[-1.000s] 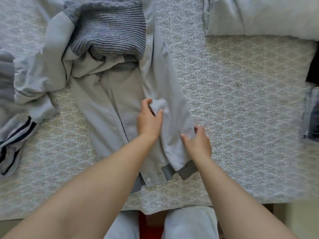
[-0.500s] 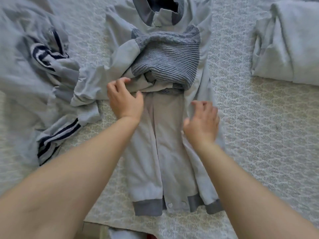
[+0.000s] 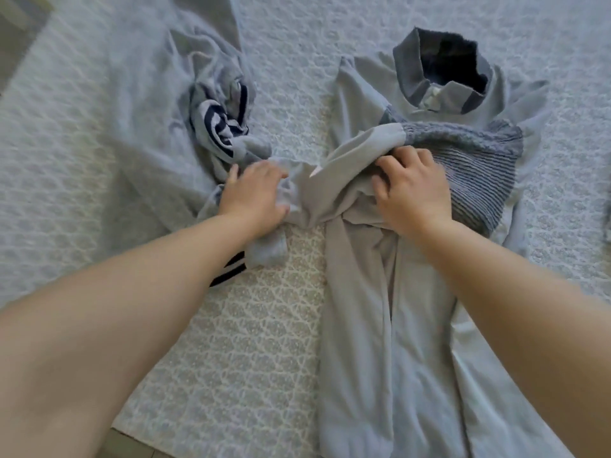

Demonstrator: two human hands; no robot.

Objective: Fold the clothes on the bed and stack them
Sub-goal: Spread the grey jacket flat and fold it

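Observation:
A light grey jacket [image 3: 406, 342] with a dark collar lies lengthwise on the bed, collar away from me. Its left sleeve [image 3: 317, 193] stretches sideways across the chest, ending in a ribbed knit panel. My left hand [image 3: 256, 190] grips the bunched outer part of that sleeve at the jacket's left edge. My right hand [image 3: 413, 186] has its fingers curled into the sleeve fabric over the chest, beside the ribbed knit. A crumpled grey garment with dark stripes [image 3: 218, 127] lies to the left, touching the sleeve end.
The patterned bedspread [image 3: 251, 342] covers the bed; its near edge and a strip of floor show at the bottom left. Bare bedspread lies between the two garments and beyond the collar.
The view has swung left, so the jacket now sits to the right. Both hands have moved up from the jacket's middle and taken hold of the left sleeve.

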